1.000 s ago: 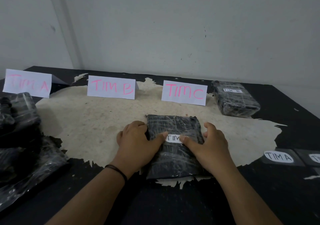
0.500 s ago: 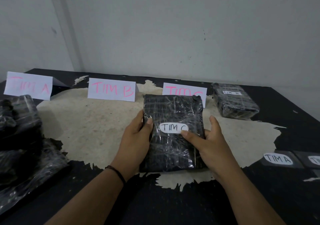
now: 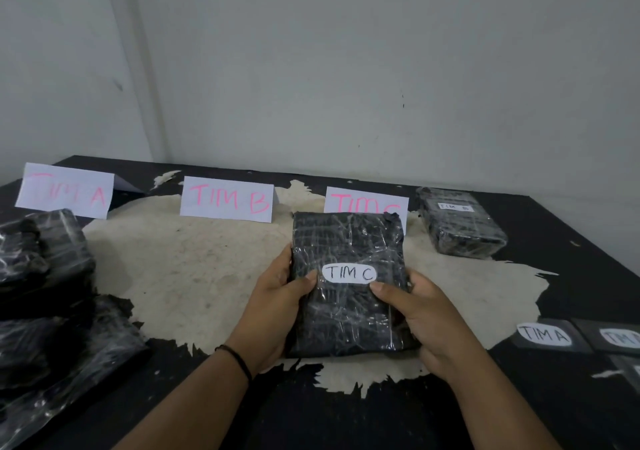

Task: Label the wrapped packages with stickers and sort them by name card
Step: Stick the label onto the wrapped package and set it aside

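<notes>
**Both hands hold the TIM C package tilted up over the table**

Head view: the left hand (image 3: 277, 306) grips the left edge of a black wrapped package (image 3: 348, 242), thumb laid across its front face and fingers curled behind the edge. The right hand (image 3: 420, 314) grips the right edge in mirror fashion, thumb pointing in toward the white oval sticker (image 3: 348, 273) that reads "TIM C". Both forearms reach in from the bottom of the frame; a dark band (image 3: 239, 359) circles the left wrist. The package is tipped so its labelled face looks toward the camera, and its top edge covers the lower part of the TIM C name card (image 3: 367, 200).

On the black table (image 3: 571, 269), with its worn pale patch, the TIM B name card (image 3: 227, 198) stands left of that card and the TIM A name card (image 3: 65, 190) further left. A second wrapped package (image 3: 460, 224), with a small sticker on top, lies right of the TIM C card. A heap of wrapped packages (image 3: 48, 294) sits at the left edge. At the right edge lies a TIM A sticker (image 3: 543, 334) on dark backing.
</notes>
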Available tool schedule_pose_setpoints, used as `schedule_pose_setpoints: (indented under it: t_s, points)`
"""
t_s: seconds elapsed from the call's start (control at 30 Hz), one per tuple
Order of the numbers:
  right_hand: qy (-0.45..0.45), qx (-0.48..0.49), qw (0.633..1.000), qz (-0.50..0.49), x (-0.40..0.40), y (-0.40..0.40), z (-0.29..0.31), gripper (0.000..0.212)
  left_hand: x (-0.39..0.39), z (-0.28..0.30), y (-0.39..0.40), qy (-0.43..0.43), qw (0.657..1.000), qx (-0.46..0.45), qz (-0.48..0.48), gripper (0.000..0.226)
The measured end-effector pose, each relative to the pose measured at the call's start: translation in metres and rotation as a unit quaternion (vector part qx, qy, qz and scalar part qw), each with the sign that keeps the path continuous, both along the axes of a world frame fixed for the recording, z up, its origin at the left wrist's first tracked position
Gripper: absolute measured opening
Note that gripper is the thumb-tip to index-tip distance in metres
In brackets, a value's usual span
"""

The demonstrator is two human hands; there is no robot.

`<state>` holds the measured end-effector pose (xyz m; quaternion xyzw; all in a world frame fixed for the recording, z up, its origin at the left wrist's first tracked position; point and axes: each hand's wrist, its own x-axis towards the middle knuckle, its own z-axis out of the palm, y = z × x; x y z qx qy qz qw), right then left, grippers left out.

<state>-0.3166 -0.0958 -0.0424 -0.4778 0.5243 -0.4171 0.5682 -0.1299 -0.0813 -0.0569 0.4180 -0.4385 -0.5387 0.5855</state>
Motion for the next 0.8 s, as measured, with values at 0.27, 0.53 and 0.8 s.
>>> schedule_pose_setpoints:
  t_s: [0.27,0.53,0.8]
  points:
    - [-0.036,0.024,0.999,0.006,-0.001,0.013,0.019,0.026,0.001,0.005,0.008,0.009,0.999,0.022,-0.024,0.022]
    - [-0.086,-0.004,0.996,0.003,-0.021,0.034,0.027,0.032,-0.013,0.019,0.01,0.011,0.999,0.005,-0.053,0.022]
    - [-0.195,0.003,0.981,0.021,-0.04,0.058,0.023,0.051,-0.042,0.032,0.013,0.103,0.994,0.039,-0.015,0.023]
